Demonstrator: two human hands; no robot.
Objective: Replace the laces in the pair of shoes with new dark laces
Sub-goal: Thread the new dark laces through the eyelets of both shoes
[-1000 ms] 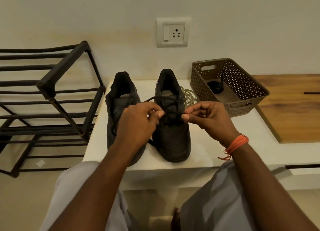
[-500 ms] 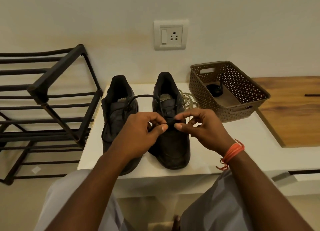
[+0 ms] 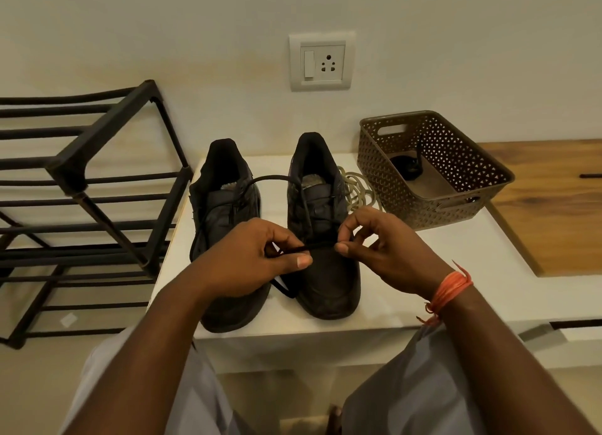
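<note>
Head view: the left hand (image 3: 250, 262) and right hand (image 3: 387, 249) are each pinching the dark lace (image 3: 317, 246), now lowered closer over the right shoe (image 3: 321, 226) on the white table (image 3: 407, 291). Threading is likely resuming; the left shoe (image 3: 224, 213) is waiting alongside.

Two black shoes (image 3: 224, 239) (image 3: 325, 239) stand side by side, toes toward the person. A dark lace (image 3: 321, 246) runs taut between both hands' fingertips, just above the right shoe's vamp, looping back over its tongue.
</note>
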